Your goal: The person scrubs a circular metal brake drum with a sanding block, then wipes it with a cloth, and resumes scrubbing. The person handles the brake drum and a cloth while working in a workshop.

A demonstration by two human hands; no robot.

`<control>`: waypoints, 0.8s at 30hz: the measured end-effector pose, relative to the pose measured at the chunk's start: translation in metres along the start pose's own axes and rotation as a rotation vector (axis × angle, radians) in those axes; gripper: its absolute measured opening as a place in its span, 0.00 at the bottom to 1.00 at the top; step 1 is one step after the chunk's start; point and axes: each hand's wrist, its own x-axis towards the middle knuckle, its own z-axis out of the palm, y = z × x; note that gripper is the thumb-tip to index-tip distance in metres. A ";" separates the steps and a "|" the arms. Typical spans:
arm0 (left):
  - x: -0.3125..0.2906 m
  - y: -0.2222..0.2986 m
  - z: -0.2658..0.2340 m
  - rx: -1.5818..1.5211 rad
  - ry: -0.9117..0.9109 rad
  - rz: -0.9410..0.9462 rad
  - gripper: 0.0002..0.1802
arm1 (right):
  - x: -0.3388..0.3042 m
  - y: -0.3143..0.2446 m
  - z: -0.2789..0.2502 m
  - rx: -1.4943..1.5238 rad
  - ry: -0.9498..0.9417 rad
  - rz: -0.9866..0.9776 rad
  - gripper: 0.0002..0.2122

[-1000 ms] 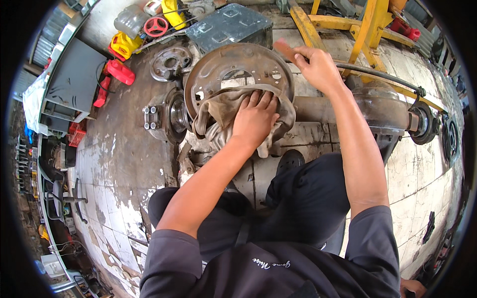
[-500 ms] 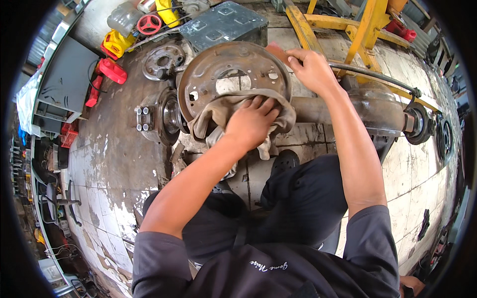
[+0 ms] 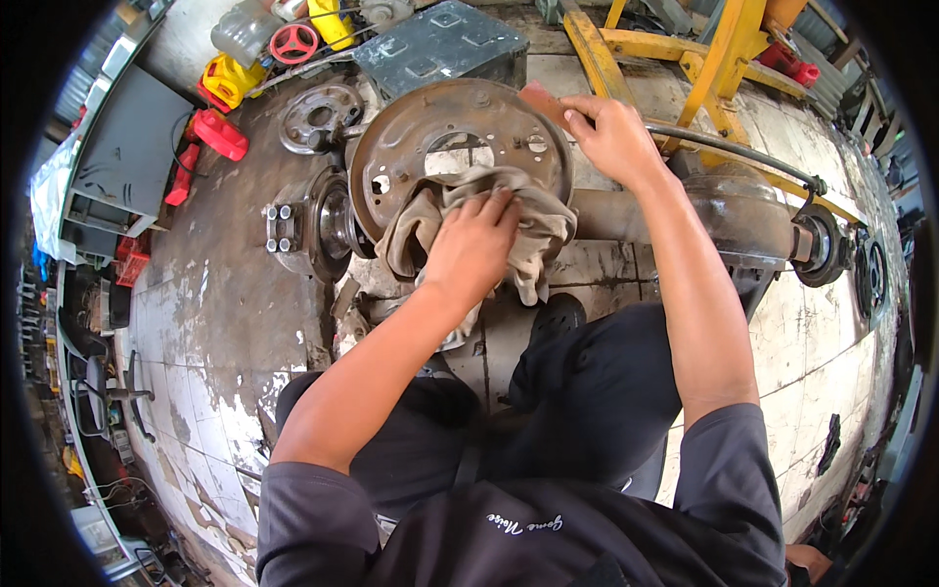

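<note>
A round, rusty brown brake backing plate (image 3: 401,132) stands upright in front of me, with a large central opening and several smaller holes. Across its lower part lies a crumpled greyish-beige rag (image 3: 536,230), bunched under the fingers of my left hand (image 3: 471,240), which presses and grips it. At the plate's upper right rim, my right hand (image 3: 616,137) pinches a reddish-brown piece (image 3: 541,101) that looks like folded sandpaper; my fingers cover part of it. Behind the plate an axle housing (image 3: 611,215) runs off to the right.
A hub with bolts (image 3: 286,230) sits left of the plate, and a round metal plate (image 3: 321,117) lies beyond it. A dark metal box (image 3: 440,44) stands behind. Yellow steel frame (image 3: 719,73) fills the far right. Red and yellow containers (image 3: 230,80) stand at far left.
My left hand has slid slightly left and bunched the rag up, so its folds lie differently on the plate. My right hand stays at the rim, still pinching the reddish-brown piece.
</note>
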 end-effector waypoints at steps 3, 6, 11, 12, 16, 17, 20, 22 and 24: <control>0.001 0.009 -0.014 0.073 -0.137 -0.153 0.10 | 0.000 -0.003 0.004 0.011 0.007 -0.022 0.14; 0.011 0.009 -0.009 0.110 -0.131 -0.237 0.08 | -0.002 -0.004 0.004 0.043 0.031 -0.055 0.15; 0.033 0.010 0.003 0.094 -0.144 -0.498 0.10 | -0.005 -0.002 -0.001 0.060 0.051 -0.040 0.15; 0.032 0.013 0.000 0.079 -0.165 -0.419 0.09 | -0.005 0.001 -0.002 0.059 0.047 -0.045 0.15; 0.007 -0.004 -0.019 -0.033 -0.186 -0.076 0.12 | -0.008 0.002 -0.002 0.040 0.061 -0.049 0.15; 0.000 -0.011 -0.023 -0.073 -0.180 0.015 0.14 | -0.009 0.001 -0.001 0.049 0.065 -0.063 0.15; 0.003 -0.026 -0.030 -0.116 -0.280 0.115 0.19 | -0.008 -0.004 0.001 0.053 0.060 -0.081 0.14; 0.005 -0.025 -0.030 -0.106 -0.273 0.070 0.18 | -0.008 -0.005 0.002 0.033 0.028 -0.042 0.14; 0.004 -0.019 -0.028 -0.074 -0.245 0.006 0.15 | -0.008 -0.003 0.002 0.036 0.060 -0.074 0.14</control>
